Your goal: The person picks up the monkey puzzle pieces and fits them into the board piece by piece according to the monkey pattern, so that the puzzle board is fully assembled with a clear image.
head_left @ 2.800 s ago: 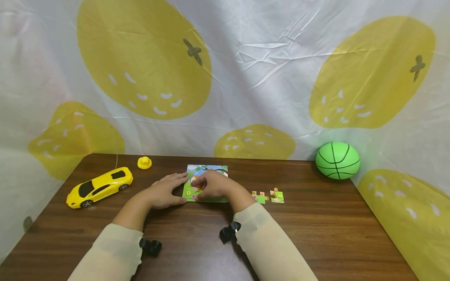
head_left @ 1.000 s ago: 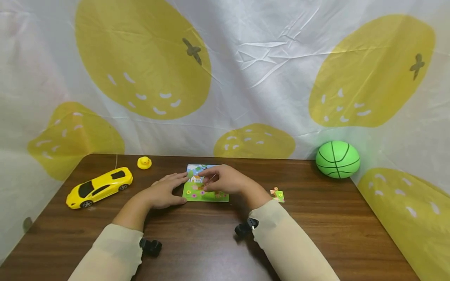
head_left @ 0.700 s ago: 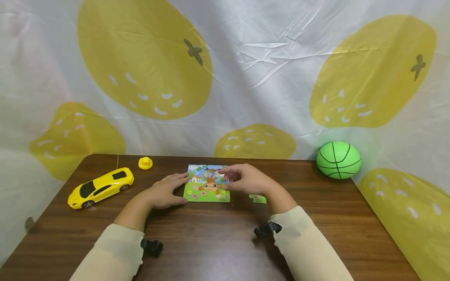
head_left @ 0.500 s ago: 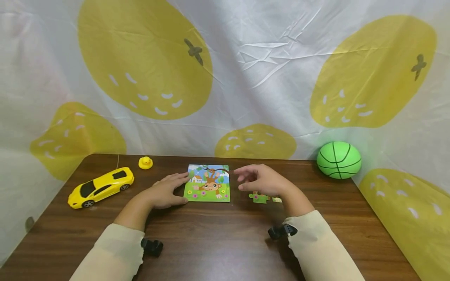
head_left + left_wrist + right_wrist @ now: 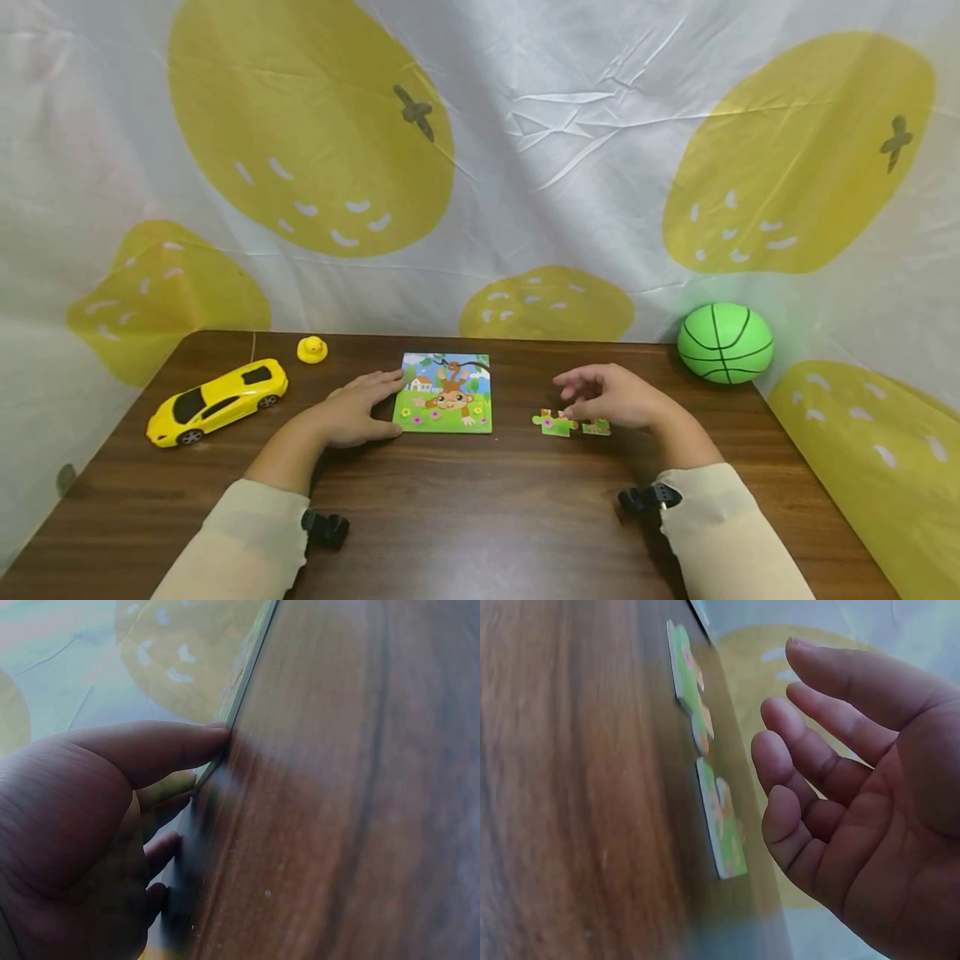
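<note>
A square picture board (image 5: 450,398) with a hanging monkey lies flat at the middle of the table. My left hand (image 5: 352,412) rests at its left side, and in the left wrist view the thumb (image 5: 176,750) touches the board's edge. Two loose jigsaw pieces lie right of the board: a green one with a pink flower (image 5: 555,427) and a smaller-looking one (image 5: 597,428), partly hidden by my right hand (image 5: 618,396). That hand hovers over them, fingers loosely bent. In the right wrist view nothing is between its fingers, and both pieces show on the tabletop.
A yellow toy car (image 5: 217,402) stands on the left, with a yellow rubber duck (image 5: 312,350) behind it. At the back right corner sits a green ball (image 5: 725,343). A white curtain (image 5: 555,208) with yellow fruit prints surrounds the dark wooden table (image 5: 465,517).
My right hand has moved right, off the picture board and over to the loose pieces, uncovering the monkey picture. My left hand has stayed at the board's left edge.
</note>
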`<state>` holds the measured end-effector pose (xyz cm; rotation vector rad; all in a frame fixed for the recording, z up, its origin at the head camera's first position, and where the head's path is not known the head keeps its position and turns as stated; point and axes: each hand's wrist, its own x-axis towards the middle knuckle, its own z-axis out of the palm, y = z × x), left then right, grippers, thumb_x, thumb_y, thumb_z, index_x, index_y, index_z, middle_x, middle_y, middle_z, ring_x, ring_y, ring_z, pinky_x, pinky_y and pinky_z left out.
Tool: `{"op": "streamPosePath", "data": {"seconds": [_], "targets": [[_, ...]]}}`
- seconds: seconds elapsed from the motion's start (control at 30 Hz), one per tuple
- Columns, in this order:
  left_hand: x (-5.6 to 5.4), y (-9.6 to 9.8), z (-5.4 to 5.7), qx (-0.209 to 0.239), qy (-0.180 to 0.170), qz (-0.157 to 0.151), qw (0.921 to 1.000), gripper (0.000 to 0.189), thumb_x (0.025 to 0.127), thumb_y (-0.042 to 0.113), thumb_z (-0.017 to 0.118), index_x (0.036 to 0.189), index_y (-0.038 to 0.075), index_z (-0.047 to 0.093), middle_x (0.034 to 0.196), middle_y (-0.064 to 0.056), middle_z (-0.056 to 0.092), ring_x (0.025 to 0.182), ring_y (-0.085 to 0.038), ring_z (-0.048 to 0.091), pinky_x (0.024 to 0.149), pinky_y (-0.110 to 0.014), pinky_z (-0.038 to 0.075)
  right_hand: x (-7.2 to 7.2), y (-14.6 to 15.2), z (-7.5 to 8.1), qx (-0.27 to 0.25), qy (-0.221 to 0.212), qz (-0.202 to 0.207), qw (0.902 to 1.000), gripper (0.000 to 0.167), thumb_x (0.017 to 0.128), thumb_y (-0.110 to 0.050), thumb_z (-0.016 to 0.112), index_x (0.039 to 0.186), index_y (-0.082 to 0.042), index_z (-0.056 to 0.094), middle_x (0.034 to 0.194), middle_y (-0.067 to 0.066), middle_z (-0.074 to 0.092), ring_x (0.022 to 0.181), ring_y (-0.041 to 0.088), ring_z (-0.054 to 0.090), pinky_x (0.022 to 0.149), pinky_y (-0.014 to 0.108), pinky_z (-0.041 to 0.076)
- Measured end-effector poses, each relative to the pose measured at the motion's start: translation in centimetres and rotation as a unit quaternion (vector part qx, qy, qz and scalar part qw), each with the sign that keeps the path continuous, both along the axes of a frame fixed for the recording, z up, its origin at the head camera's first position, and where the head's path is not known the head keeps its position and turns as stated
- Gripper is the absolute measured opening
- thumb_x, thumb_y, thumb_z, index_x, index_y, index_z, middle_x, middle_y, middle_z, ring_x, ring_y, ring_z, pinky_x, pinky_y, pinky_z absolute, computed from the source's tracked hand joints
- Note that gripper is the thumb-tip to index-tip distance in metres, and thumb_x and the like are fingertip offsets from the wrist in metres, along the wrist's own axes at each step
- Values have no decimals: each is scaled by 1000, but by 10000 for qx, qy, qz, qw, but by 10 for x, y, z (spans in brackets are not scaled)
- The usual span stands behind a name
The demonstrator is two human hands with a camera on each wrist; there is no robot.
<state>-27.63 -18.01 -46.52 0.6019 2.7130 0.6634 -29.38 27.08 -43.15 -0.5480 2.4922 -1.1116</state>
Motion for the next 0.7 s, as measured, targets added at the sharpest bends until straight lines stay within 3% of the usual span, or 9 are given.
{"op": "streamPosePath", "data": {"seconds": [0.27,0.7], "targets": [[1,0,1,19,10,-12,10000,83,97,47,73,167,16,39,179,-4,27,167,-42,17,126,-79,17,-4,6,-8,248,-89,110,9996,56,90,-16,86,141,-2,68,123,15,74,95,16,69,77,25,57],[1,0,1,16,-15,-11,10000,84,98,48,73,168,17,38,180,-4,26,167,-42,17,126,-79,17,-3,-11,-12,1071,334,341,9931,62,76,-18,96,133,-12,74,111,5,67,93,17,59,80,27,51]]}}
